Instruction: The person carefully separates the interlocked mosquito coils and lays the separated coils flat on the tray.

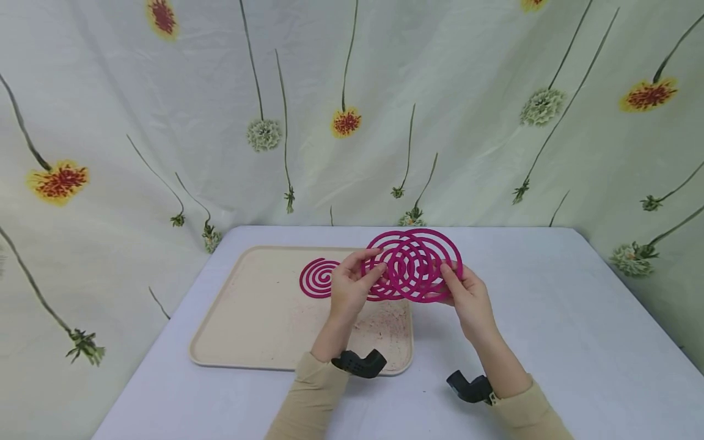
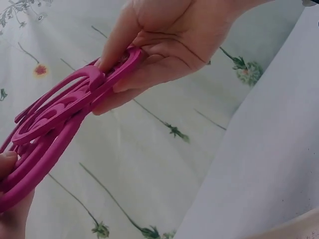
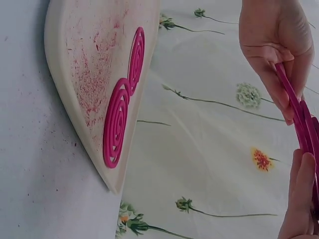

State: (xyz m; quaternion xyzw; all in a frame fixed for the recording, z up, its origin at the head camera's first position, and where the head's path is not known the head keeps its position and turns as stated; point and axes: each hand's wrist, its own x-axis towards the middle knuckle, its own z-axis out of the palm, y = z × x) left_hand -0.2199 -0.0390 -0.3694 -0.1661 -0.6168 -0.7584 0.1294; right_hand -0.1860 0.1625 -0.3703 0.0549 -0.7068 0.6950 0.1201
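Observation:
Two magenta mosquito coils (image 1: 423, 231), overlapping each other, are held up above the right part of the tray. My left hand (image 1: 348, 290) pinches their left edge between thumb and fingers, while my right hand (image 1: 472, 300) grips the right edge. Seen almost edge-on in the left wrist view, the held coils (image 2: 47, 149) lie against each other. How far they are interlocked, I cannot tell. Two more coils lie flat in the tray: a larger one (image 3: 107, 134) and, touching it, another one (image 3: 141, 37). My left hand partly covers this pair in the head view.
A beige tray (image 1: 247, 305) lies on the white-covered table (image 1: 539, 318), with reddish crumbs (image 3: 92, 74) scattered on its right part. Behind the table hangs a flower-printed cloth (image 1: 467, 140). Each wrist carries a black camera; the left one (image 1: 360, 363) hangs over the tray.

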